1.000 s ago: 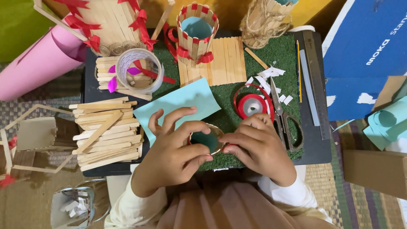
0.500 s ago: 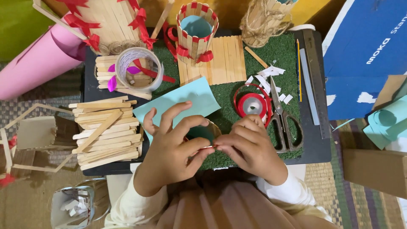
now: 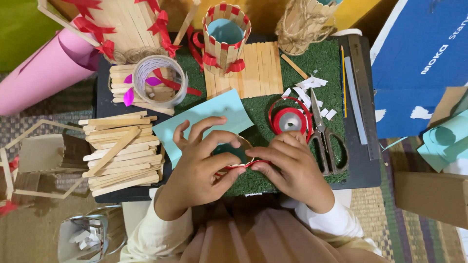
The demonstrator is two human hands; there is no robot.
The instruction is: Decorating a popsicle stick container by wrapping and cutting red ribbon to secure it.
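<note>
My left hand (image 3: 202, 163) and right hand (image 3: 292, 168) pinch a red ribbon strip (image 3: 243, 165) between their fingers, lying sideways just below the ribbon spool (image 3: 291, 119)

One second earlier both hands lay closed over the small round ring (image 3: 237, 151), hiding most of it. Since then the left hand (image 3: 202, 165) lifted its fingers and spread them, so the ring's teal middle showed. A strip of red ribbon (image 3: 243, 165) came into sight, stretched between left thumb and right fingertips. The right hand (image 3: 292, 168) shifted slightly toward the desk's near edge.
</note>
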